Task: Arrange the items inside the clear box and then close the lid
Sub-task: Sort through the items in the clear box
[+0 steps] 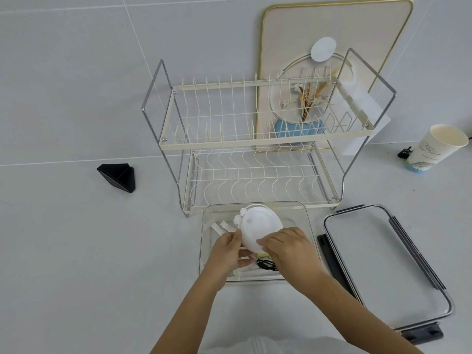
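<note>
Currently: left hand (228, 250) and right hand (287, 247), both curled around a round white container (258, 228), held tilted over the clear box (255, 208). Box contents: white strips, black clip (267, 264). Lid (383, 261) lies flat just right of box; dish rack (255, 139) directly behind.

box (310, 227) before rack (265, 139) | lid (383, 264) right of box | cup (434, 149) far right | round container (258, 226) over box
</note>
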